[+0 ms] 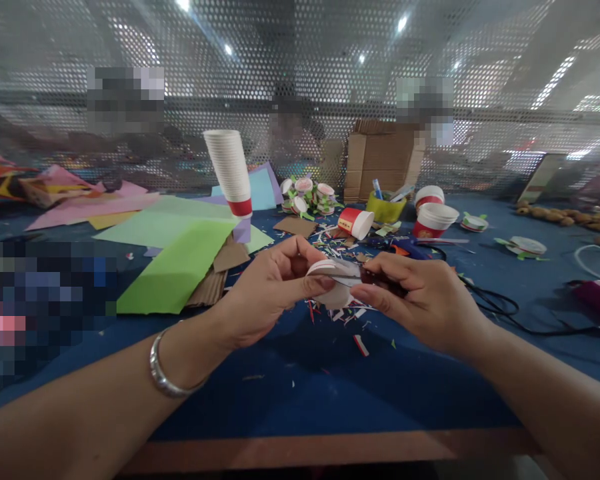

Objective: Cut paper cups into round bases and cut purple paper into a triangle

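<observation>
My left hand (270, 290) pinches a small white paper cup piece (330, 283) with a red-edged rim, held just above the blue table (300, 387). My right hand (420, 293) is closed around dark-handled scissors (380, 279), whose blade lies across the cup piece. Both hands meet at the middle of the view. Paper scraps (347, 317) in white, red and green lie right under them. A silver bangle (167, 373) sits on my left wrist.
A tall stack of white cups (229, 170) stands behind green paper sheets (180, 263). Loose red-and-white cups (433, 220), a yellow bowl (385, 208), finished cup crafts (307, 193) and a cardboard box (380, 160) lie further back. A black cable (500, 310) runs at right. A perforated screen closes the rear.
</observation>
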`<state>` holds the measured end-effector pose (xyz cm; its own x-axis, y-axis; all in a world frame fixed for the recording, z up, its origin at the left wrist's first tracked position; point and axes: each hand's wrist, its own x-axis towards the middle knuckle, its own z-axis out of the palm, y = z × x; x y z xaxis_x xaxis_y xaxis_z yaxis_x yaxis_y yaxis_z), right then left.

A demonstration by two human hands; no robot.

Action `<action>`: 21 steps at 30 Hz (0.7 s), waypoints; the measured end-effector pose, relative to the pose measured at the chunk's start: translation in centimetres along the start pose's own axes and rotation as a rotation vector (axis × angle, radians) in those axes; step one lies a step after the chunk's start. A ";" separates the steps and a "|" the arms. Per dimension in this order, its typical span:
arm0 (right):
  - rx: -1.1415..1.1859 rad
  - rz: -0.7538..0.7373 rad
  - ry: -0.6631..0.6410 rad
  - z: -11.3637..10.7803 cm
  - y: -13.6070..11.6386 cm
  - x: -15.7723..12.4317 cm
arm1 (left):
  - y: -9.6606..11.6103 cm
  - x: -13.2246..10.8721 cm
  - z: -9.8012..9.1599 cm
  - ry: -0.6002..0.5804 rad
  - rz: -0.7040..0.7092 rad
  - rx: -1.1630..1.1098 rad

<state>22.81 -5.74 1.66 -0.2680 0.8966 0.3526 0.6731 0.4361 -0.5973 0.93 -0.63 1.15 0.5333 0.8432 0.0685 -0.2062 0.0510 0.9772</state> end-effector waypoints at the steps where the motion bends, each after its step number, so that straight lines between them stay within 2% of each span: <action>1: 0.002 -0.008 0.001 0.0 0.0 0.0 | 0.0 0.0 -0.1 0.004 -0.010 0.027; 11: -0.033 -0.038 0.013 -0.2 -0.2 0.1 | 0.4 -0.2 -0.4 0.015 0.047 0.089; 21: -0.070 -0.049 0.036 -0.1 -0.1 0.1 | 0.6 -0.8 0.3 0.092 0.074 0.108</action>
<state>22.75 -5.72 1.82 -0.2776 0.8703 0.4069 0.7065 0.4720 -0.5273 0.63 -1.46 1.76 0.4419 0.8880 0.1270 -0.1502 -0.0663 0.9864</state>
